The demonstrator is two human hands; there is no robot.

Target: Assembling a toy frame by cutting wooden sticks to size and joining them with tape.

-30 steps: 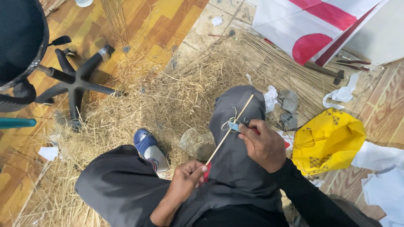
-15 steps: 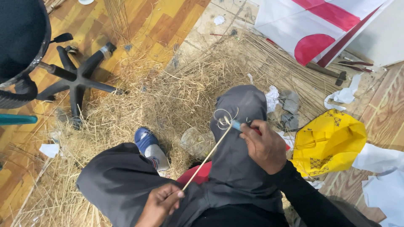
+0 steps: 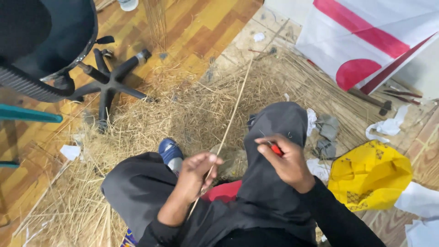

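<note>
I sit on the floor with dark trousers over my knees. My left hand (image 3: pixel 195 174) pinches a long thin straw stalk (image 3: pixel 231 119) near its lower end; the stalk runs up and away over the straw heap. My right hand (image 3: pixel 284 161) rests on my raised right knee and is closed round a small red-handled tool (image 3: pixel 276 149), most of it hidden by the fingers. The two hands are a short way apart. A red object (image 3: pixel 224 191) lies in my lap between them.
Loose straw (image 3: pixel 183 110) covers the floor ahead. A black office chair base (image 3: pixel 107 82) stands at the left on the wooden floor. A yellow bag (image 3: pixel 369 176) and white paper scraps (image 3: pixel 418 201) lie at the right. A red and white sheet (image 3: pixel 366 41) lies beyond. A blue shoe (image 3: pixel 170 151) shows.
The stalk has swung from across my right knee to pointing far up over the straw. My left hand has risen to grip it. My right hand now holds only the red-handled tool.
</note>
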